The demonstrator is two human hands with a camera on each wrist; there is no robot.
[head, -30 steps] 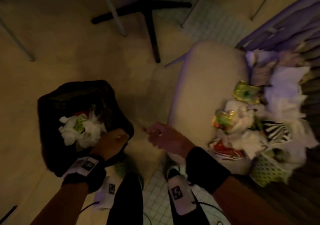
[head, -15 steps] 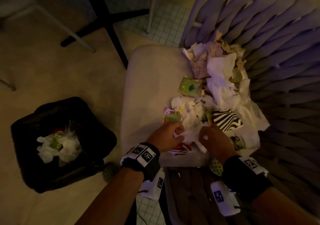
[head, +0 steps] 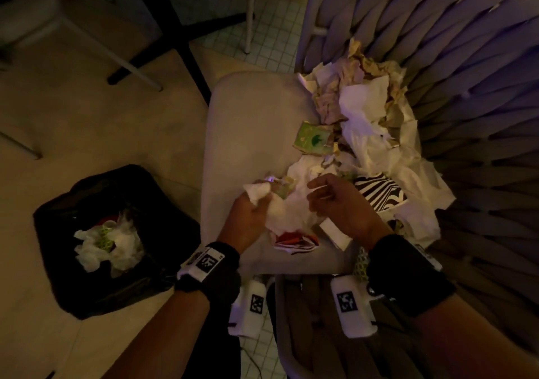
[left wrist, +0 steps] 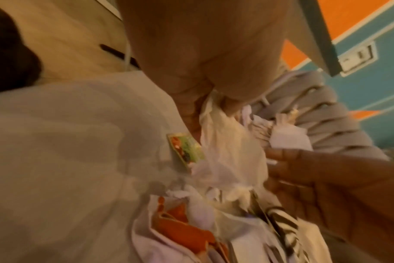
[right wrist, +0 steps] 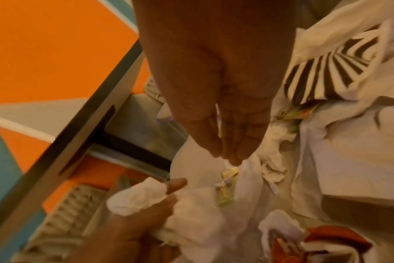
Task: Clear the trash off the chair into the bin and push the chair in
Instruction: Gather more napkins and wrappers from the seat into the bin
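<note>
Crumpled trash [head: 367,121] is heaped on the back and right of the beige chair seat [head: 242,133]: white napkins, a green packet [head: 312,139], a zebra-striped wrapper [head: 379,194] and a red-orange wrapper [head: 294,240]. At the pile's front edge my left hand [head: 262,200] grips a white tissue [head: 280,215], which the left wrist view shows bunched in the curled fingers [left wrist: 191,99]. Close beside it, my right hand [head: 318,193] pinches a thin paper scrap between thumb and fingers [right wrist: 236,142]. The black-lined bin [head: 163,203] stands on the floor to the left and holds white tissue.
The woven chair back [head: 437,43] curves round the pile on the right. A black table pedestal [head: 175,43] and slim white legs [head: 131,69] stand on the floor beyond the seat. Bare floor lies between the bin and the chair.
A second ago my left hand was at the bin and the right hovered off the seat. Both have moved onto the pile, and the left has gathered up a tissue.
</note>
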